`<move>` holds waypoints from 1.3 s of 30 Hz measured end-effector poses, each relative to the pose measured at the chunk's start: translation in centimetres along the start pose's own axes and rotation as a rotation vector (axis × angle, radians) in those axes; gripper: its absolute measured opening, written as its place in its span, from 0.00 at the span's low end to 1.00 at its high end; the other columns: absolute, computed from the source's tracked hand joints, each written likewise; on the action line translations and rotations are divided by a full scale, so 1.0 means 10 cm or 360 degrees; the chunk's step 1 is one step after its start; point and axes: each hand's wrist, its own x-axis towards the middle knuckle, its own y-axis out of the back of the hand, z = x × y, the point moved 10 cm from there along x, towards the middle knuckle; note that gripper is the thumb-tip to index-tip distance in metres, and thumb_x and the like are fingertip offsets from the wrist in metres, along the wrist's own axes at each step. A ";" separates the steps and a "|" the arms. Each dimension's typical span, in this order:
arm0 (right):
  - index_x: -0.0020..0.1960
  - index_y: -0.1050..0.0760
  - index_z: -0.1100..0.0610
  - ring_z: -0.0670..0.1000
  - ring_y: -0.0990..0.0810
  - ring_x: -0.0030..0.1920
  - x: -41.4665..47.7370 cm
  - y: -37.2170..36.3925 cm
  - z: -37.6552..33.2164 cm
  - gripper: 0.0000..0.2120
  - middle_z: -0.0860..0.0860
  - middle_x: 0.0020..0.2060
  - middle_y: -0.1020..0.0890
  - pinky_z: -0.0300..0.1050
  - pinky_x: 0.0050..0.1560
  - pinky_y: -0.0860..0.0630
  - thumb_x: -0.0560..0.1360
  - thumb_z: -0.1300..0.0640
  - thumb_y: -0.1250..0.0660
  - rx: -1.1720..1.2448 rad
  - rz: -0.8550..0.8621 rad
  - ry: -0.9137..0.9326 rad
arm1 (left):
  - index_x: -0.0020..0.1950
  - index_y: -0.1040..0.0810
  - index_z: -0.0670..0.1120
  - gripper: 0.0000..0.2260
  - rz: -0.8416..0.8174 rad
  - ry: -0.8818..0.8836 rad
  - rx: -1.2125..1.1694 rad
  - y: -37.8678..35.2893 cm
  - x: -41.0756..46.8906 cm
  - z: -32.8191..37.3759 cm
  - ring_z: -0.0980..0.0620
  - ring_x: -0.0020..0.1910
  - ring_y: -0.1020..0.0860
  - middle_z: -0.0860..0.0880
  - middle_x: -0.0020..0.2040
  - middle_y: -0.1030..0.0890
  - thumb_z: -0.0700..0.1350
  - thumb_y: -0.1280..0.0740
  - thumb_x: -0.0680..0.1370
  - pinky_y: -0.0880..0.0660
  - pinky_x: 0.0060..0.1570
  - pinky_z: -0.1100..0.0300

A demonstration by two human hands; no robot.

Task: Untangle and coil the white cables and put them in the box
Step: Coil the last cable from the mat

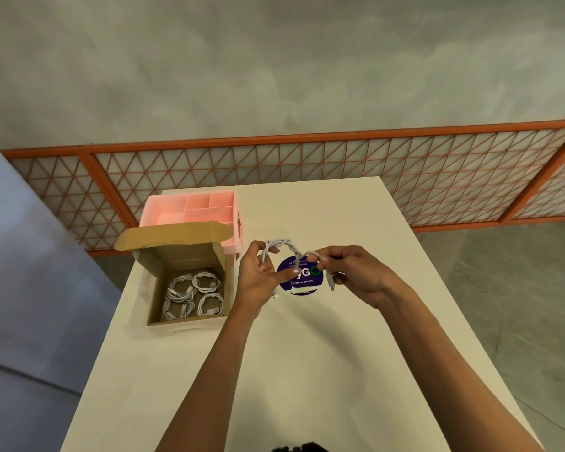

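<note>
Centre of frame: left hand (258,275) and right hand (353,272) each pinch one end of a twisted white cable (286,244), arched left to right above the bench (307,370). The open cardboard box (183,259), holding coiled cables (193,295), lies left of the nearer left hand.

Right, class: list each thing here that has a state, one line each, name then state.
cardboard box: open, flap raised
coiled cables: coiled, lying in the box
white cable: twisted, held in the air
left hand: grips the cable
right hand: pinches the cable
pink organiser: compartments look empty
</note>
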 end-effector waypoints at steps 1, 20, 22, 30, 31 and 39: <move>0.53 0.23 0.66 0.38 0.24 0.29 0.00 -0.02 0.00 0.10 0.48 0.37 0.20 0.30 0.28 0.32 0.79 0.68 0.42 -0.0010 -0.0012 0.0011 | 0.48 0.30 0.39 0.19 0.0047 -0.0010 -0.0004 0.01 0.00 0.02 0.61 0.20 0.33 0.57 0.24 0.36 0.29 0.25 0.66 0.32 0.25 0.72; 0.43 0.24 0.60 0.46 0.24 0.37 0.01 0.15 0.17 0.08 0.55 0.39 0.22 0.33 0.39 0.27 0.79 0.60 0.38 0.0235 0.0101 0.0158 | 0.32 0.39 0.46 0.21 0.0211 0.0365 -0.0944 -0.05 -0.04 -0.11 0.61 0.18 0.32 0.55 0.19 0.34 0.25 0.35 0.73 0.30 0.22 0.68; 0.43 0.24 0.61 0.46 0.22 0.36 0.02 0.20 0.19 0.09 0.55 0.38 0.20 0.35 0.42 0.25 0.80 0.61 0.40 0.0361 0.0202 0.0223 | 0.32 0.31 0.45 0.16 0.0208 0.0396 -0.1103 -0.12 -0.06 -0.08 0.61 0.19 0.36 0.54 0.23 0.31 0.28 0.33 0.74 0.35 0.19 0.69; 0.46 0.24 0.60 0.45 0.21 0.36 0.02 0.36 0.17 0.09 0.51 0.39 0.20 0.35 0.41 0.24 0.81 0.60 0.41 0.0665 0.0532 0.0453 | 0.31 0.31 0.47 0.17 -0.0043 0.0613 -0.1257 -0.39 -0.09 -0.10 0.58 0.20 0.39 0.53 0.21 0.41 0.48 0.36 0.79 0.27 0.31 0.64; 0.46 0.24 0.60 0.45 0.21 0.37 0.02 0.38 0.14 0.09 0.51 0.40 0.19 0.35 0.41 0.24 0.81 0.60 0.41 0.0648 0.0543 0.0482 | 0.29 0.32 0.47 0.19 -0.0070 0.0605 -0.1218 -0.39 -0.09 -0.10 0.57 0.22 0.35 0.52 0.21 0.39 0.49 0.37 0.80 0.26 0.36 0.62; 0.46 0.23 0.59 0.46 0.21 0.37 -0.03 0.51 -0.06 0.09 0.52 0.40 0.19 0.37 0.43 0.25 0.80 0.60 0.40 0.0471 0.0598 0.0647 | 0.40 0.26 0.41 0.14 -0.0267 0.0633 -0.0930 -0.47 -0.14 -0.06 0.55 0.25 0.31 0.46 0.34 0.26 0.44 0.43 0.82 0.24 0.32 0.62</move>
